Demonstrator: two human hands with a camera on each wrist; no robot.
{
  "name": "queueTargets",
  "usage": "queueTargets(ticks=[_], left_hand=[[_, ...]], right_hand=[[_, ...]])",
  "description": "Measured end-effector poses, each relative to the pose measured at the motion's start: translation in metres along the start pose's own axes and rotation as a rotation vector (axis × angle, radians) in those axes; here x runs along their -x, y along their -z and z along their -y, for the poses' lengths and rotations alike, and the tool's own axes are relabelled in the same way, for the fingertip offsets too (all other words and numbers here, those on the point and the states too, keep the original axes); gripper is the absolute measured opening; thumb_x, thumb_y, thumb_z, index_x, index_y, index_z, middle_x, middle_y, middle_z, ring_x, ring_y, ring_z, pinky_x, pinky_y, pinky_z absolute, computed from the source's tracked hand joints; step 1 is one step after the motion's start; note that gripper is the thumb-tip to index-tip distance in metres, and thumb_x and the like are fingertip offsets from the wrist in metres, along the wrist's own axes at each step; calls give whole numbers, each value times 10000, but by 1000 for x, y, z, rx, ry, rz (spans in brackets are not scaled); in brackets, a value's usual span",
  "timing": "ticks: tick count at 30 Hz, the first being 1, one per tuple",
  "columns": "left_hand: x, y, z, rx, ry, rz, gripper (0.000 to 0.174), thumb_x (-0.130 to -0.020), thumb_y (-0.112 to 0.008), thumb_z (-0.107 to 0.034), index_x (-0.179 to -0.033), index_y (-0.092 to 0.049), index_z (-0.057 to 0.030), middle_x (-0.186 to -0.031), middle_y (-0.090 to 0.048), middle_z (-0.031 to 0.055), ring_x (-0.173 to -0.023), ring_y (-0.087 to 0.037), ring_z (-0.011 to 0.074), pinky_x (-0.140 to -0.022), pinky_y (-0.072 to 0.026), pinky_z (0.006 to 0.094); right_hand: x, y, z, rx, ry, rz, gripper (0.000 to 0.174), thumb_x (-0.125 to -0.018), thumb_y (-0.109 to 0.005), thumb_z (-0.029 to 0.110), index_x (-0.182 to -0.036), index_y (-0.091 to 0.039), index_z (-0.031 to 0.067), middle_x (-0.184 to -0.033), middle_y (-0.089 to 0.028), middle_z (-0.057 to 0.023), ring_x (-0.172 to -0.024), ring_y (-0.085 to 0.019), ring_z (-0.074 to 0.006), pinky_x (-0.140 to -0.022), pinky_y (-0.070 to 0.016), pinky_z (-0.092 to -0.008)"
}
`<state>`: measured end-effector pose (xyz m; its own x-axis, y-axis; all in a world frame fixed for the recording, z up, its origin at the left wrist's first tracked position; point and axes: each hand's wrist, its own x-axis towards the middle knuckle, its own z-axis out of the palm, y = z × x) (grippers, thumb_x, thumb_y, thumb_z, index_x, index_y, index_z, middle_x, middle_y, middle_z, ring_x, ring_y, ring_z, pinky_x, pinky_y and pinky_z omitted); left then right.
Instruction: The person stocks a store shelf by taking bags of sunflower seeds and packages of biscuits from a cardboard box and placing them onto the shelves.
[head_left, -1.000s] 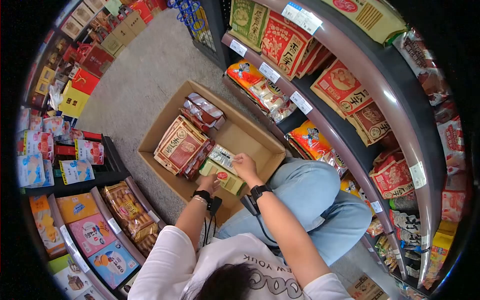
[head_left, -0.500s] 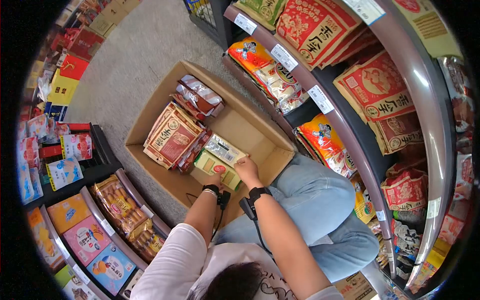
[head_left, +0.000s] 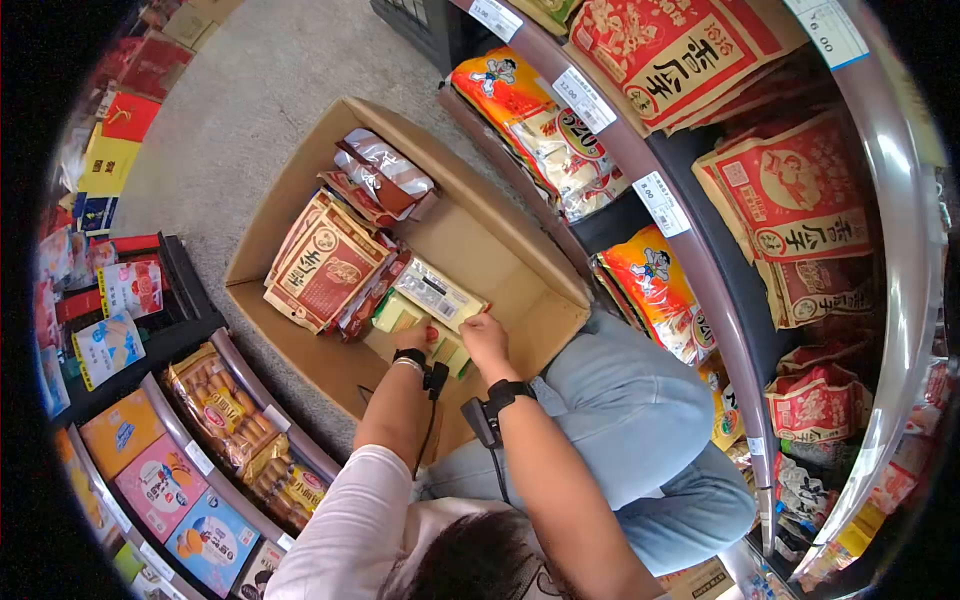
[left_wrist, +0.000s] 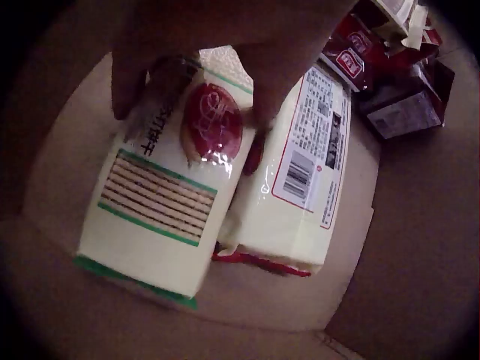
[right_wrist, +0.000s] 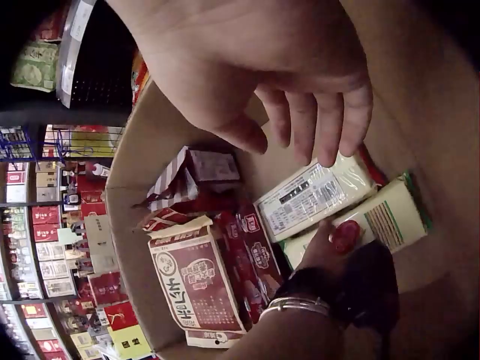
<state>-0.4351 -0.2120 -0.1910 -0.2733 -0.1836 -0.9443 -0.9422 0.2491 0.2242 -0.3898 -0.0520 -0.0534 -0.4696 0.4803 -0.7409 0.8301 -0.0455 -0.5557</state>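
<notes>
Two pale biscuit packs lie side by side in the cardboard box [head_left: 285, 180]. My left hand [head_left: 428, 345] grips the green-trimmed biscuit pack [left_wrist: 142, 229], with thumb and fingers on its opposite sides. Beside it, the other pack [right_wrist: 311, 199] lies with its barcode side up and red trim at one end. Over that pack's near end is my right hand [head_left: 486, 342]; in the right wrist view its fingers hang loosely extended, thumb apart, fingertips right at the pack's edge.
Red-and-tan paper snack bags [head_left: 330, 262] and a striped brown bag [head_left: 385, 172] fill the box's far left part. Shelves of snack bags [head_left: 790, 185] rise close on the right. Cookie packs [head_left: 230, 420] and boxes stand on a lower left shelf. My bent knee [head_left: 630, 390] is against the box.
The head view has shifted, so the box sits higher and farther left. The right hand has moved toward the near end of the barcode pack. The left hand stays at the green-trimmed pack.
</notes>
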Motion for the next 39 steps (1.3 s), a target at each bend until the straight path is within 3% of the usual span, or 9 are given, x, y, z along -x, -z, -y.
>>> queueTargets(ticks=[3,10,13,14,18,26,32,35,39], left_hand=[[77,-11,-32,-172,-34,-198,286,-763,-731,-295,-723,-621,-34,-670,-636,81,-482,-569,191,-447,-457,340],[64,-9,1,316,-153,-180,334,-721,-762,-151,-941,-567,9,-776,-630,115,-584,-615,211,-530,-515,324],[92,2,-7,407,-236,-104,516,-700,-794,-295,-1063,-535,-37,-910,-636,119,-808,-626,240,-611,-468,435],[141,8,-35,321,-64,-135,451,-758,-732,-261,-1085,-569,3,-993,-647,118,-810,-641,229,-686,-534,369],[157,37,-52,225,28,133,609,-722,-681,-541,-1185,-535,-172,-1062,-586,41,-924,-559,197,-745,-450,402],[192,51,-94,555,-63,353,532,-777,-695,-474,-1166,-539,-146,-1040,-566,43,-880,-538,190,-750,-445,315],[250,47,-95,359,-438,528,497,-850,-663,-393,-1240,-499,-132,-1127,-570,-10,-978,-520,147,-801,-424,298],[294,35,-91,258,-468,666,549,-862,-671,-323,-1309,-439,-105,-1169,-559,19,-1019,-526,167,-852,-437,350],[314,26,-93,287,-596,683,467,-885,-647,-223,-1283,-442,-92,-1152,-575,32,-1014,-554,178,-883,-457,395]], right_hand=[[3,2,7,-9,6,-2,270,-737,-659,228,-911,-677,23,-874,-698,-130,-811,-668,-234,-759,-505,-321],[-3,8,11,128,29,18,265,-729,-631,240,-874,-684,24,-845,-695,-143,-812,-667,-267,-755,-504,-348],[-5,9,10,208,13,-12,318,-718,-636,260,-927,-676,24,-919,-682,-180,-862,-652,-318,-779,-500,-374],[-4,8,8,212,15,-62,353,-722,-649,285,-959,-670,24,-948,-677,-189,-879,-646,-328,-786,-498,-377],[20,32,36,152,4,-91,579,-713,-726,429,-1080,-613,-4,-1041,-654,-218,-960,-627,-344,-831,-491,-378],[43,52,61,-262,416,352,537,-653,-857,161,-1082,-569,13,-1060,-636,-64,-943,-596,-121,-832,-497,-281],[74,77,88,-778,203,471,426,-788,-738,111,-1161,-553,20,-1089,-636,-80,-963,-618,-167,-808,-520,-341],[92,83,97,-1109,177,553,395,-795,-724,96,-1143,-547,37,-1018,-642,-76,-873,-628,-173,-654,-519,-322],[97,84,101,-1132,265,616,454,-808,-705,93,-1206,-500,22,-1068,-624,-85,-927,-617,-187,-741,-511,-318]])
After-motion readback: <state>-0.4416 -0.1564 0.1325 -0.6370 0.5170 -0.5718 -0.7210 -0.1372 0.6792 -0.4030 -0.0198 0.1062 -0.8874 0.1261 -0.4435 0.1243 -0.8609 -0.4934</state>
